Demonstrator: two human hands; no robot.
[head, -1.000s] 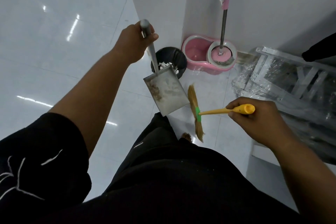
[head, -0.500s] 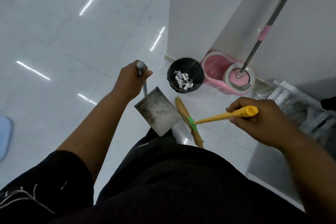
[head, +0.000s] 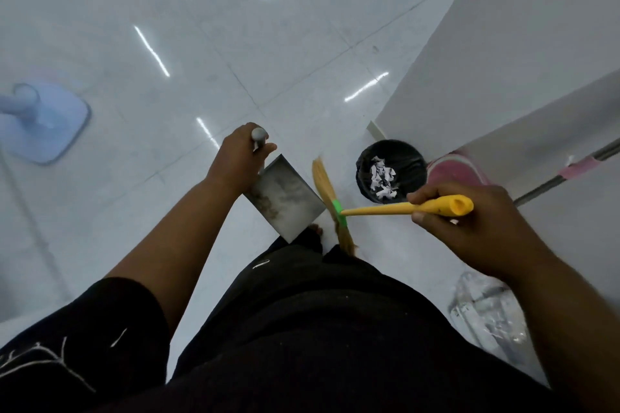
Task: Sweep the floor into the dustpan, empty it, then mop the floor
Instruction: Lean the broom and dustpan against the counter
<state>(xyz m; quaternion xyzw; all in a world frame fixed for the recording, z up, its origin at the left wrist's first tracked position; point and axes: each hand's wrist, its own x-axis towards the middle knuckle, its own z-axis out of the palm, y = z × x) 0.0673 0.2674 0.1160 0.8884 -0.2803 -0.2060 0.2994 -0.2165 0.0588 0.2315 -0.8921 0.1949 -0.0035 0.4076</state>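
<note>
now left hand [head: 240, 161] grips grimy metal dustpan [head: 285, 198]; right hand [head: 469, 228] grips yellow-handled broom [head: 375, 210].

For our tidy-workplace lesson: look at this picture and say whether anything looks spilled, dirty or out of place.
The dustpan in the left hand has brown dirt clinging along one edge, though the paper scraps lie in the black bin. No spill shows on the floor.

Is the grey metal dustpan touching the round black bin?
Apart. The head view shows the straw broom and white floor between the grey metal dustpan and the round black bin.
</note>
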